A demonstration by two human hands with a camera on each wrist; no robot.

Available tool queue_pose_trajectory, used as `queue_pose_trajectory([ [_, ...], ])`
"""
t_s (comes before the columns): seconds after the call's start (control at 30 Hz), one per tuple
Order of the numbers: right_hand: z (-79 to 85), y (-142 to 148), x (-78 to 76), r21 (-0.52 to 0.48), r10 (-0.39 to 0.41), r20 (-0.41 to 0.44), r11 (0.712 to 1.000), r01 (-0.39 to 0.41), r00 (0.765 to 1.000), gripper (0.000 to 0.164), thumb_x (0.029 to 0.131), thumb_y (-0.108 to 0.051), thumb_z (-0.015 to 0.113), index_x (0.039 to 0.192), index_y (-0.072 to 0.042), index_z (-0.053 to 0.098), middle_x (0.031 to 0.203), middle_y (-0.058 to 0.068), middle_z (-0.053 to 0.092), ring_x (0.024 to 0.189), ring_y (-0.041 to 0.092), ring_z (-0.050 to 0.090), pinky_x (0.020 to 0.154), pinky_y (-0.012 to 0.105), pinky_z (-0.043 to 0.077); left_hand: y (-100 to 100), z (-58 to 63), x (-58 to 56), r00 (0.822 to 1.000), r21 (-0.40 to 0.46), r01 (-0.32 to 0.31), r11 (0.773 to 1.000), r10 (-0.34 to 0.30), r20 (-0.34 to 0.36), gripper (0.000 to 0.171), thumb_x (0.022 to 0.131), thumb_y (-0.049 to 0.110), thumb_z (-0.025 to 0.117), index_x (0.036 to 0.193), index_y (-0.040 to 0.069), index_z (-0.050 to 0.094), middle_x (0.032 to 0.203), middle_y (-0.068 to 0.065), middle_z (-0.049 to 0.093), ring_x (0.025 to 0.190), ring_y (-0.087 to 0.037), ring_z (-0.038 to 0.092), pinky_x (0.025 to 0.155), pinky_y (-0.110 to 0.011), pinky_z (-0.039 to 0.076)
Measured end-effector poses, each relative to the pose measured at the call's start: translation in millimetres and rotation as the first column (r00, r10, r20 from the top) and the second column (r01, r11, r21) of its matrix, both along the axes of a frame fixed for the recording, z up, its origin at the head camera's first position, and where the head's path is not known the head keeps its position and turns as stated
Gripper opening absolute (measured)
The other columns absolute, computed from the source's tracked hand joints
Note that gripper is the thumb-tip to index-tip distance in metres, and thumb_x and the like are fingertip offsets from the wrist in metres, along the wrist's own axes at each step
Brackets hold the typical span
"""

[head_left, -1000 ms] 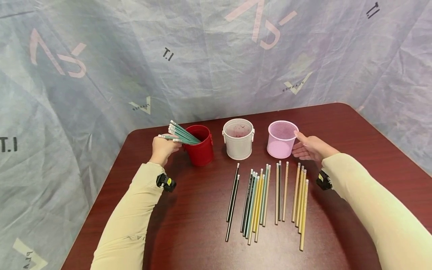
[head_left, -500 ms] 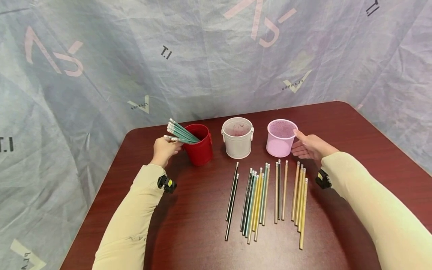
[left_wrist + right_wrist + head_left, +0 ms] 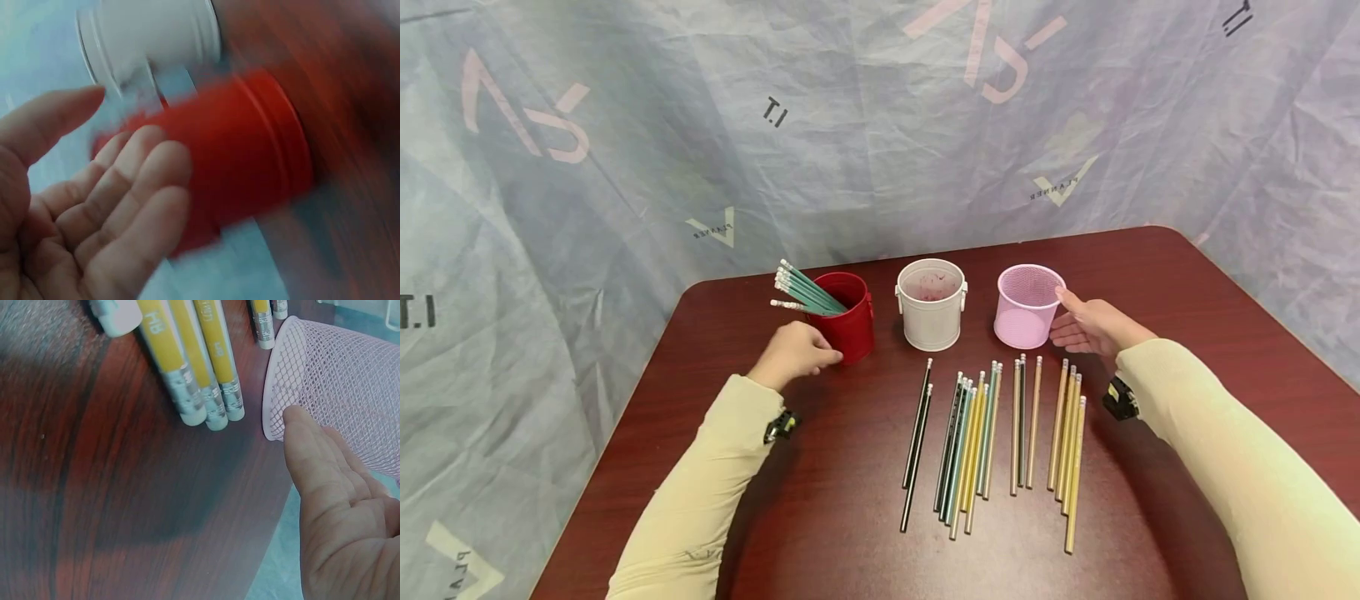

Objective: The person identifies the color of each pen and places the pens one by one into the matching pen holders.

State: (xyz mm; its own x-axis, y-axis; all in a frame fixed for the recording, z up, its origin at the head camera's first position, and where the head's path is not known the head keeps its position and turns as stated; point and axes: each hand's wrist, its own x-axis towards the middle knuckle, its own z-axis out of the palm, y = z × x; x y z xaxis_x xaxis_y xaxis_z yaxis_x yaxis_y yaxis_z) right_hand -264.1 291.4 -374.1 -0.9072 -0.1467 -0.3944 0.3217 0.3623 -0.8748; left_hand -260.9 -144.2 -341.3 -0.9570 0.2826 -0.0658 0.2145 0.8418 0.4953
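Note:
In the head view, green pencils (image 3: 808, 292) with white erasers lean leftward out of a red bucket (image 3: 852, 333). My left hand (image 3: 793, 354) is just in front of that bucket with nothing in it. In the left wrist view its fingers (image 3: 144, 181) are loosely bent and the thumb stands apart; whether they touch the red wall I cannot tell. My right hand (image 3: 1093, 325) lies along the right side of a pink mesh cup (image 3: 1024, 325), its fingers straight and its thumb at the rim. A white bucket (image 3: 930, 325) stands between these two containers.
Several pencils lie lengthwise on the dark red table: black ones (image 3: 916, 450) at left, a mixed green and yellow group (image 3: 966, 458) in the middle, natural and black ones (image 3: 1018, 433), and yellow ones (image 3: 1071, 467) at right. A printed cloth (image 3: 865, 167) hangs behind the table.
My left hand has let go of the green pencils and moved down and right, to the front of the red bucket. The pencils now rest in it. My right hand stays at the pink cup.

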Motion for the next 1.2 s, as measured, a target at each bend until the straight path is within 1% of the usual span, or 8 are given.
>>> queue_pose_trajectory([
  [0.07, 0.0, 0.3, 0.4, -0.006, -0.002, -0.002, 1.000, 0.002, 1.000, 0.090, 0.099, -0.055, 0.017, 0.131, 0.028, 0.027, 0.107, 0.024, 0.064, 0.086, 0.014, 0.066, 0.086, 0.034, 0.052, 17.9, 0.4, 10.0, 0.996, -0.022, 0.088, 0.996, -0.088, -0.013, 0.017, 0.082, 0.022, 0.074, 0.076, 0.006, 0.074, 0.064, -0.001, 0.067, 0.052, -0.008, 0.060, 0.059, -0.026, 0.049],
  [0.17, -0.2, 0.5, 0.6, -0.016, -0.002, -0.004, 1.000, 0.002, 1.000, 0.089, 0.099, -0.054, 0.018, 0.131, 0.028, 0.028, 0.102, 0.019, 0.066, 0.084, 0.012, 0.066, 0.084, 0.033, 0.053, 45.6, -2.8, 23.2, 0.979, -0.032, 0.202, 0.979, -0.202, -0.024, 0.015, 0.081, 0.022, 0.074, 0.074, 0.009, 0.074, 0.060, 0.002, 0.066, 0.050, -0.006, 0.059, 0.058, -0.024, 0.048],
  [0.3, -1.5, 1.3, 0.6, -0.009, 0.003, -0.013, 1.000, -0.003, 1.000, 0.089, 0.099, -0.055, 0.017, 0.130, 0.028, 0.028, 0.103, 0.020, 0.066, 0.084, 0.013, 0.066, 0.083, 0.032, 0.053, 75.5, -15.8, 30.6, 0.961, -0.053, 0.277, 0.959, -0.277, 0.023, 0.014, 0.081, 0.019, 0.072, 0.070, 0.011, 0.073, 0.053, 0.004, 0.061, 0.047, -0.006, 0.056, 0.052, -0.022, 0.044],
  [0.5, -2.7, 1.6, 0.4, -0.012, 0.012, -0.015, 1.000, -0.012, 1.000, 0.090, 0.098, -0.056, 0.017, 0.130, 0.027, 0.029, 0.109, 0.026, 0.063, 0.085, 0.013, 0.065, 0.084, 0.033, 0.053, 94.9, -44.1, 24.8, 0.958, -0.112, 0.263, 0.958, -0.245, 0.147, 0.022, 0.081, 0.014, 0.070, 0.060, 0.009, 0.066, 0.048, 0.002, 0.057, 0.041, -0.009, 0.052, 0.042, -0.021, 0.040],
  [0.67, -1.7, 1.2, -0.3, 0.002, 0.021, -0.016, 1.000, -0.021, 1.000, 0.089, 0.099, -0.055, 0.016, 0.131, 0.027, 0.029, 0.113, 0.029, 0.061, 0.087, 0.013, 0.065, 0.085, 0.033, 0.052, 101.2, -55.7, 21.5, 0.955, -0.163, 0.266, 0.950, -0.236, 0.181, 0.032, 0.082, 0.017, 0.071, 0.053, 0.009, 0.061, 0.043, 0.001, 0.052, 0.037, -0.011, 0.050, 0.040, -0.022, 0.041],
  [1.0, -1.2, 2.2, 0.0, 0.005, 0.034, -0.012, 0.999, -0.034, 0.999, 0.089, 0.099, -0.054, 0.014, 0.131, 0.027, 0.029, 0.118, 0.033, 0.057, 0.088, 0.014, 0.064, 0.087, 0.035, 0.052, 114.6, -59.9, 23.2, 0.948, -0.247, 0.291, 0.924, -0.244, 0.202, 0.037, 0.081, 0.015, 0.069, 0.047, 0.009, 0.057, 0.040, 0.000, 0.052, 0.032, -0.010, 0.048, 0.036, -0.021, 0.040],
  [1.1, -0.6, 1.9, -0.4, 0.014, 0.028, -0.012, 1.000, -0.027, 1.000, 0.089, 0.099, -0.055, 0.014, 0.131, 0.028, 0.028, 0.117, 0.033, 0.058, 0.088, 0.015, 0.065, 0.089, 0.037, 0.051, 113.4, -59.1, 22.5, 0.946, -0.213, 0.292, 0.933, -0.248, 0.210, 0.035, 0.081, 0.014, 0.069, 0.048, 0.009, 0.058, 0.041, -0.001, 0.054, 0.033, -0.010, 0.049, 0.036, -0.021, 0.042],
  [1.2, 0.7, 1.1, -1.0, 0.020, 0.019, -0.006, 1.000, -0.018, 1.000, 0.090, 0.099, -0.055, 0.016, 0.131, 0.028, 0.028, 0.117, 0.034, 0.058, 0.090, 0.017, 0.065, 0.091, 0.039, 0.050, 108.4, -55.7, 20.9, 0.948, -0.126, 0.266, 0.956, -0.236, 0.212, 0.032, 0.081, 0.012, 0.069, 0.051, 0.009, 0.058, 0.043, -0.001, 0.055, 0.036, -0.010, 0.051, 0.039, -0.021, 0.045],
])
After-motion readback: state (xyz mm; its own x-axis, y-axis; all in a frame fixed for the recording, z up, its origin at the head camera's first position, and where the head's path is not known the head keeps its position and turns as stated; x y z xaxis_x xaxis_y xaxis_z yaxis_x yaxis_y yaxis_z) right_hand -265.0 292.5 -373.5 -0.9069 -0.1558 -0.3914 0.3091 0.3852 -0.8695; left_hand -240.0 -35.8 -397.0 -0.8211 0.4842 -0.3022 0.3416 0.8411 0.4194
